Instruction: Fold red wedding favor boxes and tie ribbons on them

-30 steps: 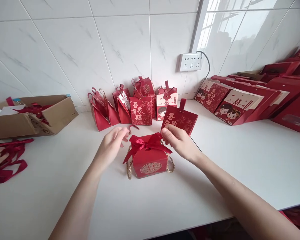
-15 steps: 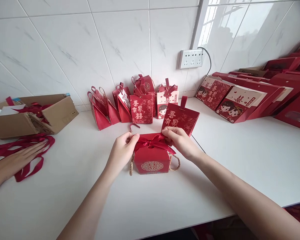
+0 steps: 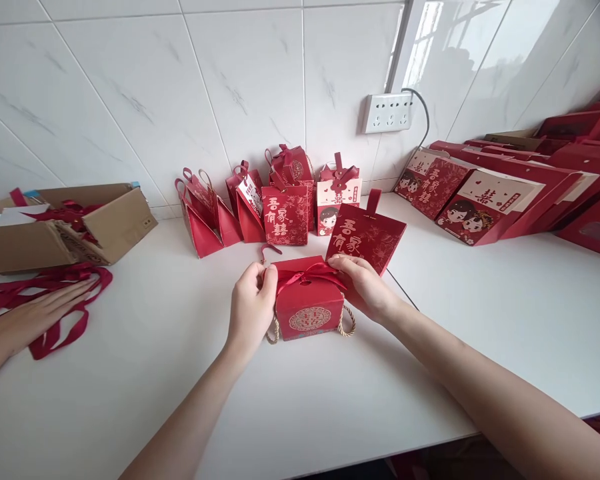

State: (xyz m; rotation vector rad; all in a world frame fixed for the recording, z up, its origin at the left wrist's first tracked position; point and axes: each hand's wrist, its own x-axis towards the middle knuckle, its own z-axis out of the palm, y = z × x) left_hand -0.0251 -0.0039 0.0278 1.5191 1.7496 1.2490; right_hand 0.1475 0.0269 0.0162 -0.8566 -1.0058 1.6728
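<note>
Pinching ribbon | left hand, right hand fingers closed on it, apparently | red box between them

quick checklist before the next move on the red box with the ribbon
1. Red box upright on the table: ok.
2. Left hand and right hand hold its sides: ok.
3. Ribbon tied snug on top: cannot tell.
4. Rope handles hang free: ok.
5. Room behind: not ok, flat red bag sits close behind the right hand.
6. Other person's hand away at the left: ok.
</note>
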